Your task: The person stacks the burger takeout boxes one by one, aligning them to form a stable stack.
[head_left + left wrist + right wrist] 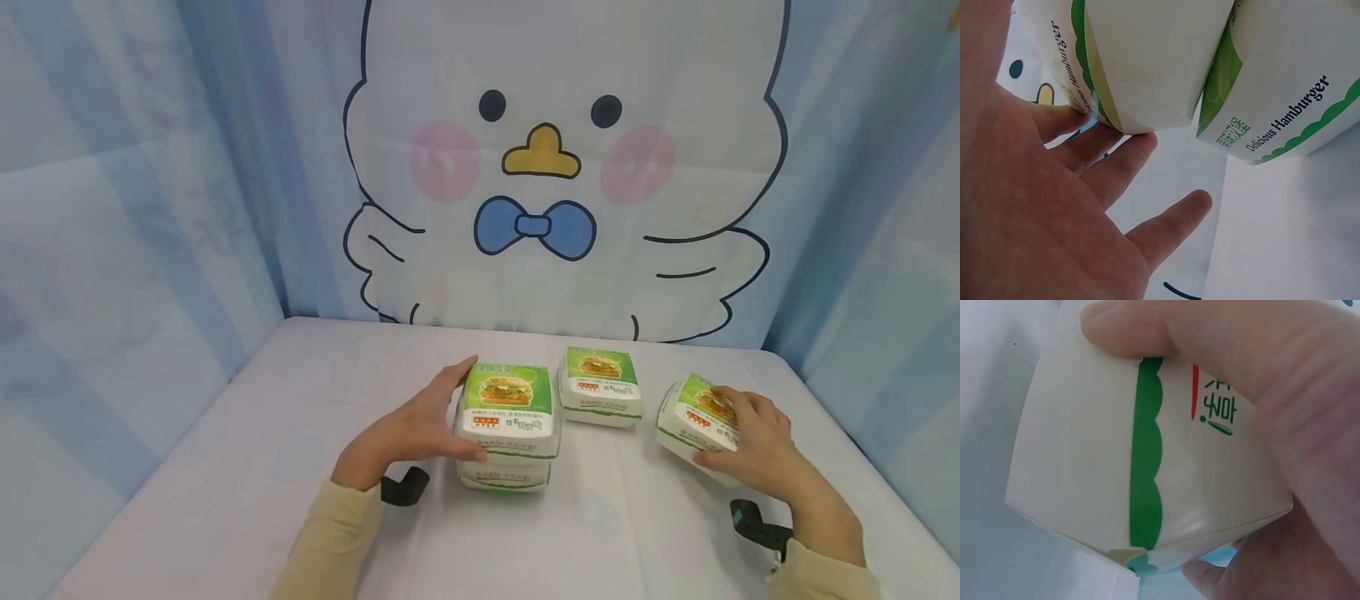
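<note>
My left hand [408, 433] grips a white and green paper hamburger box [512, 404] by its left side, thumb at the front and fingers at the back. This box sits on top of a second hamburger box [502, 477], whose lower front shows beneath it. In the left wrist view the fingertips press the upper box [1141, 62], while the lower box [1291, 94] is beside it. On the right, my right hand [765, 450] holds another hamburger box [693, 417], tilted, with the thumb across its front. The right wrist view shows that box [1072, 444] close up.
One more hamburger box [600, 387] stands on the table behind and between the two hands. A pale cloth [300, 375] covers the table. Behind it hangs a curtain [547, 275] with a cartoon bird, and blue curtains [127, 250] flank both sides.
</note>
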`<action>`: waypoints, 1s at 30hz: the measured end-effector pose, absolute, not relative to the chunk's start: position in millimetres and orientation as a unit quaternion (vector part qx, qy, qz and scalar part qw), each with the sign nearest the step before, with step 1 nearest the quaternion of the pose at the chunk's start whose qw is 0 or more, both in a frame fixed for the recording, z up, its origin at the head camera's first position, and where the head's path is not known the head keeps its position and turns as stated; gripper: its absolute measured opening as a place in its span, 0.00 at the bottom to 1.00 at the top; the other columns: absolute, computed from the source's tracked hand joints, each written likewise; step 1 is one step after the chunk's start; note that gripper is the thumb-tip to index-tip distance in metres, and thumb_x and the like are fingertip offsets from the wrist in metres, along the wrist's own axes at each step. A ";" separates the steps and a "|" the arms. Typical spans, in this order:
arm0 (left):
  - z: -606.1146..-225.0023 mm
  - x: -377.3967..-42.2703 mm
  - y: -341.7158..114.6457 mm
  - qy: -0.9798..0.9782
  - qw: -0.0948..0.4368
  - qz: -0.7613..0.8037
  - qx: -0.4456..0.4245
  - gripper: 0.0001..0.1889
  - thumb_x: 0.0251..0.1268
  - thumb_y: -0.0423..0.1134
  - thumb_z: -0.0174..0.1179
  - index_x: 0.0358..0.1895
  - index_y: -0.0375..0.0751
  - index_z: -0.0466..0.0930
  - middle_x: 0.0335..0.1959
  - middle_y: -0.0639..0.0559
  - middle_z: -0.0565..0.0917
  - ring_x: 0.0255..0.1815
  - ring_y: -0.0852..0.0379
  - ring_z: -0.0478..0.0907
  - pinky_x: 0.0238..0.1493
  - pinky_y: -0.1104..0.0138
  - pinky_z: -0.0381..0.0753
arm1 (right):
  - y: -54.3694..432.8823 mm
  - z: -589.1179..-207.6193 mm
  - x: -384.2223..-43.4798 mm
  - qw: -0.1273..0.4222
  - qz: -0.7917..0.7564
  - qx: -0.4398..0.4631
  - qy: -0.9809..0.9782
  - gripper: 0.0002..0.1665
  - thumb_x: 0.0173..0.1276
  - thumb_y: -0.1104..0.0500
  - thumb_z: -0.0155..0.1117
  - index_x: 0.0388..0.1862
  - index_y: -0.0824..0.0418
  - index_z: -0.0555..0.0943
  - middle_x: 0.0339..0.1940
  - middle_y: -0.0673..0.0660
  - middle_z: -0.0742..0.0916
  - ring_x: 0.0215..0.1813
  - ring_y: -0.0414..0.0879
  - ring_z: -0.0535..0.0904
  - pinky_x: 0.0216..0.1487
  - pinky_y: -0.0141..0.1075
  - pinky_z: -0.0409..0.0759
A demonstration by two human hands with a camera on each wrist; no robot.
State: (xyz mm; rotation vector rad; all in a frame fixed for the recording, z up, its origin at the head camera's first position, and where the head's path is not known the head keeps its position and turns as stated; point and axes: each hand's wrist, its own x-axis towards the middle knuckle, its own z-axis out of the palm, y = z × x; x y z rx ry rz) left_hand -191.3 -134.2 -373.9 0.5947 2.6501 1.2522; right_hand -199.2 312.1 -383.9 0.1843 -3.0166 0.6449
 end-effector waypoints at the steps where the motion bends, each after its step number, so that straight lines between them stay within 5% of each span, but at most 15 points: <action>1: -373.8 -191.6 -133.9 0.883 0.075 0.418 0.200 0.68 0.39 0.58 0.79 0.81 0.56 0.39 0.80 0.53 0.53 0.80 0.51 0.52 0.76 0.45 0.58 | 312.4 -383.6 -198.9 0.029 0.209 0.061 -0.976 0.63 0.52 0.48 0.77 0.77 0.66 0.50 0.70 0.83 0.55 0.66 0.81 0.47 0.54 0.74 0.57; 17: -376.6 -193.2 -135.0 0.882 0.077 0.419 0.200 0.68 0.39 0.57 0.80 0.81 0.55 0.39 0.80 0.53 0.52 0.80 0.51 0.52 0.76 0.44 0.58 | 312.1 -376.2 -193.2 0.068 0.228 0.082 -0.968 0.62 0.55 0.50 0.76 0.78 0.65 0.49 0.72 0.82 0.52 0.67 0.81 0.47 0.53 0.72 0.54; 30: -374.4 -192.4 -134.4 0.882 0.074 0.418 0.202 0.68 0.39 0.57 0.80 0.81 0.56 0.39 0.80 0.53 0.53 0.80 0.50 0.52 0.76 0.45 0.58 | 299.5 -361.2 -188.6 0.100 0.237 0.096 -0.962 0.63 0.55 0.49 0.76 0.81 0.58 0.49 0.75 0.77 0.51 0.66 0.78 0.51 0.45 0.68 0.65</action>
